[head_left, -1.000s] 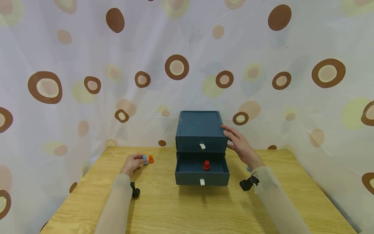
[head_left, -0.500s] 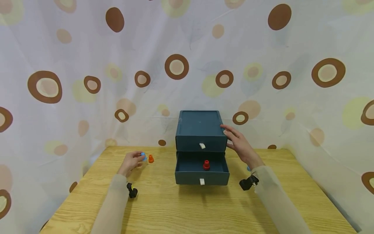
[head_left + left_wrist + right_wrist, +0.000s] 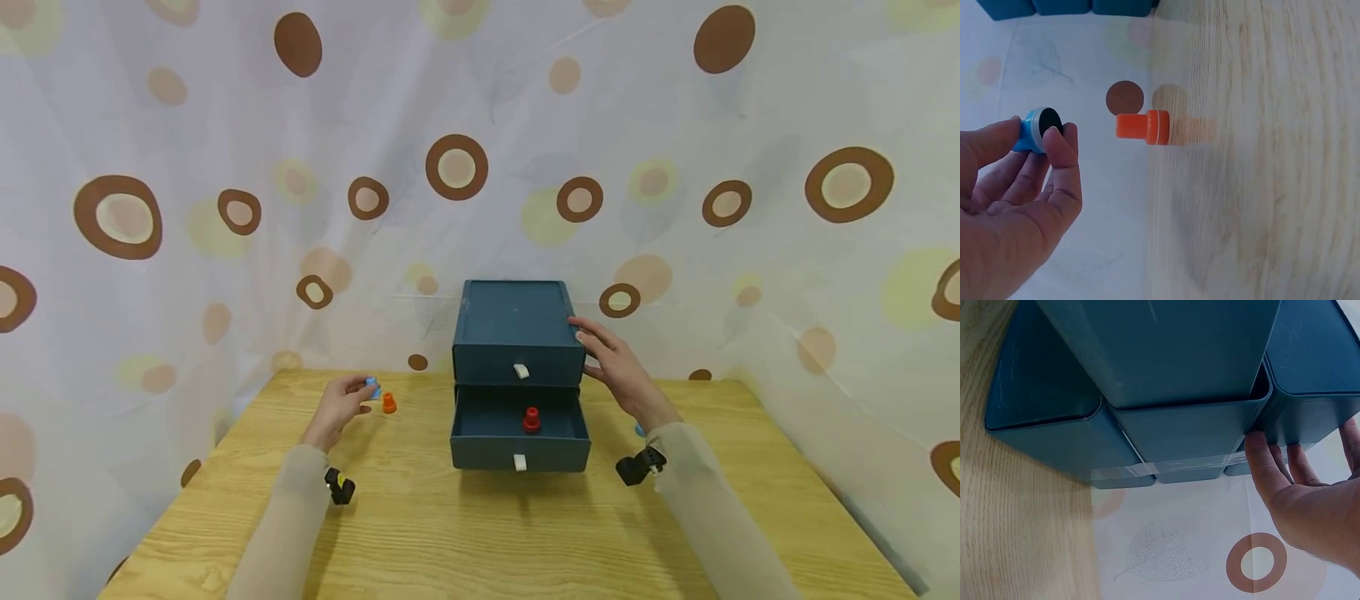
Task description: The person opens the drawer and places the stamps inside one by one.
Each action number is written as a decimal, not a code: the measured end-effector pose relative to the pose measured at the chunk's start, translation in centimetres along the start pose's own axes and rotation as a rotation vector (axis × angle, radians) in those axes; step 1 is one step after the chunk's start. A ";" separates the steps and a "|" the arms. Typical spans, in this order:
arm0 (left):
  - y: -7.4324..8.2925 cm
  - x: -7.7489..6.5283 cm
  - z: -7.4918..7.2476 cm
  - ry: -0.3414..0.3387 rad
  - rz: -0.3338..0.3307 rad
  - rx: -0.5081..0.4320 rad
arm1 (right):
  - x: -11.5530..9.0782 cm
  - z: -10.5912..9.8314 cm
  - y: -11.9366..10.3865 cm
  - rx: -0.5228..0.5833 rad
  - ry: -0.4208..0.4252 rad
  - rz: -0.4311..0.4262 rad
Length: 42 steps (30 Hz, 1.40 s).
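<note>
Between the thumb and fingers of my left hand (image 3: 339, 408) a small blue toy stamp (image 3: 1034, 130) is held above the table, tilted so its black underside shows in the left wrist view. An orange stamp (image 3: 389, 403) stands upright on the wood just to the right of that hand. My right hand (image 3: 621, 373) rests its fingers against the top right edge and side of a dark blue drawer cabinet (image 3: 516, 315). One drawer (image 3: 491, 454) beneath the top one is pulled out, and a red stamp (image 3: 532, 420) stands inside it.
A light-wood table (image 3: 465, 542) carries everything, with a dotted cloth (image 3: 420, 100) hanging behind. Part of another blue object (image 3: 640, 430) shows beside the right wrist, mostly hidden. Clear tape (image 3: 1166, 465) runs across the cabinet's side.
My left hand has lifted the blue stamp from beside the orange one and tilted it, shifting slightly away from me. The right hand and the drawers stay as they were.
</note>
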<state>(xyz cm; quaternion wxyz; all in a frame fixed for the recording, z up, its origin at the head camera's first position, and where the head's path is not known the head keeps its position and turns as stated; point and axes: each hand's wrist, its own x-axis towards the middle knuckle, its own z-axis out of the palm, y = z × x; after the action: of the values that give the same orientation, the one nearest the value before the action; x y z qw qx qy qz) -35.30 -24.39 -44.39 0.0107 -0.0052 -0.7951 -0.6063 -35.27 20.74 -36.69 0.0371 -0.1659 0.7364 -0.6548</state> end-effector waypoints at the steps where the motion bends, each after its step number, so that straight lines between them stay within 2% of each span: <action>1: 0.2 -0.1 0.2 0.007 0.006 0.003 | 0.0 0.0 0.0 0.001 0.000 -0.001; 11: 0.8 -0.5 1.8 0.082 0.061 0.052 | 0.1 -0.2 0.2 0.000 -0.003 0.002; 18: 1.7 -0.8 2.5 0.072 0.116 0.059 | 0.0 -0.2 0.0 0.001 -0.005 0.000; 25: 2.6 -1.0 3.3 0.088 0.127 0.025 | 0.0 -0.1 0.0 0.001 -0.006 0.003; 30: 3.5 -1.4 4.0 0.088 0.172 0.026 | 0.0 -0.1 0.0 0.004 -0.006 -0.001; 42: 5.6 -2.7 5.3 0.028 0.247 0.001 | 0.0 0.0 0.1 -0.003 0.003 0.002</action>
<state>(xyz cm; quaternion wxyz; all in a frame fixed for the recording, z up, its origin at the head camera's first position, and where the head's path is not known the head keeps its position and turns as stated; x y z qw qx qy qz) -32.55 -17.77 -40.46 0.0963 -0.0947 -0.7885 -0.6000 -35.24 20.77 -36.75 0.0365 -0.1643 0.7377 -0.6538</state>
